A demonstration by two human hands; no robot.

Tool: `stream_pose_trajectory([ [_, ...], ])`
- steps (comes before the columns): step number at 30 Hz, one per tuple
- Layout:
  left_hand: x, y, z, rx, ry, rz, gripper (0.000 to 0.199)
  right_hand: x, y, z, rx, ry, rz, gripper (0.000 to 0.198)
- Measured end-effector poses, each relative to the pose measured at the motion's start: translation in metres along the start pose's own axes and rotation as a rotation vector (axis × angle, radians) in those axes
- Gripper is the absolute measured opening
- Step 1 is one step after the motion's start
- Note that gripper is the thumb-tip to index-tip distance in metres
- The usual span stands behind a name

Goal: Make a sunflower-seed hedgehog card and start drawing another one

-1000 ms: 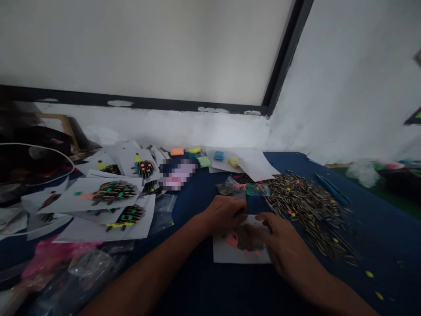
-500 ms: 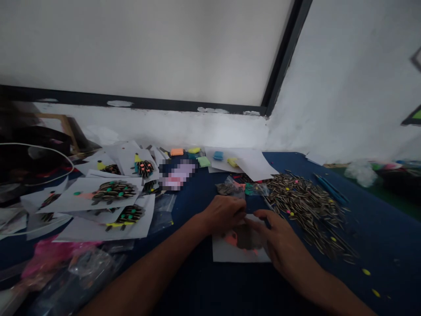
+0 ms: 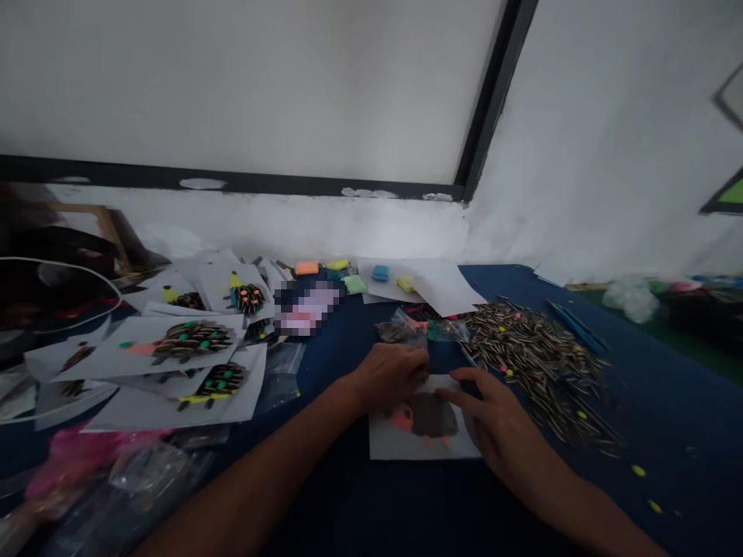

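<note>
The left forearm [image 3: 275, 468] and the right forearm [image 3: 574, 503] are seen bare, smooth in outline and narrowed toward uncovered wrists [image 3: 353, 396], and they are ended by the left grip [image 3: 392, 379] and the right grip [image 3: 492, 411], both bare, slim-fingered hands, whose finer details are obscured by dim light and blur.

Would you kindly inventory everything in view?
Animal sheet: one, white with grey and coral, front centre
Seeds: uncounted, dark striped, right
Tool: one, blue, beside seeds
Small bits: several, yellow, right
Packets: at least five, mixed colours, far middle
Loose papers: several, white, far middle
Animal pictures: several, multicoloured, left
Small bags: some, clear, beyond the sheet
Plastic wrapping: some, pink, near left
Cable: one, white, left
Tabletop: one, blue, underneath
Panel: one, grey, behind
Left grip: one, sheet's far left
Right grip: one, sheet's right
</note>
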State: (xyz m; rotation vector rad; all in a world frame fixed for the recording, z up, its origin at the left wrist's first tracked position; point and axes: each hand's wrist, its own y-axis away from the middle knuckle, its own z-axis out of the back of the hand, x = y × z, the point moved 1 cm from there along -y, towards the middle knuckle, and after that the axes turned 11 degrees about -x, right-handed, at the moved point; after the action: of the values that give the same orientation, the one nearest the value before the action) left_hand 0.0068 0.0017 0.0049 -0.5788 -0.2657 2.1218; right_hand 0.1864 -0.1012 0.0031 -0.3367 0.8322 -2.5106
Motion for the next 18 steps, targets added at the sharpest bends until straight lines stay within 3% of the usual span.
stream_pose_trajectory([
  [18,-0.0005,0.0018,-0.0020,-0.010,-0.032,-0.014,0.010,-0.0006,0.0070,-0.0013,-0.004,0.033,0.021,0.046],
])
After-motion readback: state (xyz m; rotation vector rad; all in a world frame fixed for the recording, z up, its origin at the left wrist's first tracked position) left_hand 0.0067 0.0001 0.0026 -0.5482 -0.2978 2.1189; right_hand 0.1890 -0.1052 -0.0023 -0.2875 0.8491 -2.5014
